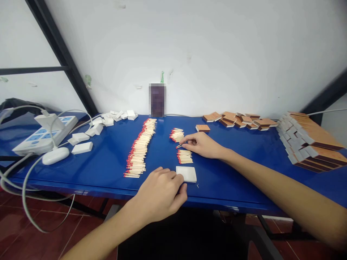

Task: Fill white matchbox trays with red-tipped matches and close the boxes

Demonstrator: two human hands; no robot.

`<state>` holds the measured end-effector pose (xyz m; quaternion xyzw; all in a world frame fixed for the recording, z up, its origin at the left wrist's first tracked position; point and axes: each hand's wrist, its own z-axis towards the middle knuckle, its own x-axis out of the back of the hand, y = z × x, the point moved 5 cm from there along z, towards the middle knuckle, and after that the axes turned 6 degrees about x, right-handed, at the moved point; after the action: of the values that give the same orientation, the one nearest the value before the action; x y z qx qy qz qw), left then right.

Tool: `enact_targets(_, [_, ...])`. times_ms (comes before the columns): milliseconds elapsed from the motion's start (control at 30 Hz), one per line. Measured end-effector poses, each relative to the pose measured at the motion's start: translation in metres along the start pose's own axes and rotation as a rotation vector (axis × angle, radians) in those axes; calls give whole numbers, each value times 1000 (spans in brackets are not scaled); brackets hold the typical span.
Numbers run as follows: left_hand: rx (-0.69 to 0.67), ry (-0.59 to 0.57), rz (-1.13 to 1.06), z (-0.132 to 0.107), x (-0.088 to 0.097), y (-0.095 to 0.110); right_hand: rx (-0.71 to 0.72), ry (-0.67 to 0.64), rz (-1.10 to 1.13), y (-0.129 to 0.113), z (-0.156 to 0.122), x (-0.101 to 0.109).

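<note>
My right hand (202,144) pinches a red-headed match (178,146) between thumb and fingers, just over the blue tabletop. That match lies between two small groups of matches: a fanned upper pile (178,135) and a neater lower row (184,156). Below the lower row is a white matchbox tray (186,174), its inside not clearly shown. My left hand (161,193) rests curled at the table's front edge, its index finger against the tray's lower left corner; nothing shows in its fingers. A long slanting row of matches (139,151) lies to the left, red heads leftward.
White trays (108,121) lie scattered at the back left, near a power strip (51,131) and a white adapter (55,156) with cables. Brown matchboxes (240,120) lie along the wall, one box (202,128) apart. Stacked matchboxes (311,141) stand at the right.
</note>
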<state>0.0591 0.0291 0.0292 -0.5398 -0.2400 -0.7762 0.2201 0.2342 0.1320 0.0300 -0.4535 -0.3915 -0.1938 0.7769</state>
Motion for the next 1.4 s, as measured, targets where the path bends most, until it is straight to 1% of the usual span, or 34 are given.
enact_targets(133, [6,-19,3,0,0,0,15,-3,-1,0,1,-1])
enact_targets(367, [3,-12,-7,-2,0,0,-40,29,-15,1,1,1])
enact_targets(800, [0,-16,9,-1,-1,-1,-17,11,0,-4,1,2])
enact_targets(1167, [-4,-15,11,-1,-1,0,-26,-50,61,-6,0,3])
enact_targets(1333, [-2,-20,12,0,-1,-1,-31,-24,52,-5,0,3])
enact_targets(1400, [-3,-16,14,-1,0,-1,-10,-38,46,-6,0,2])
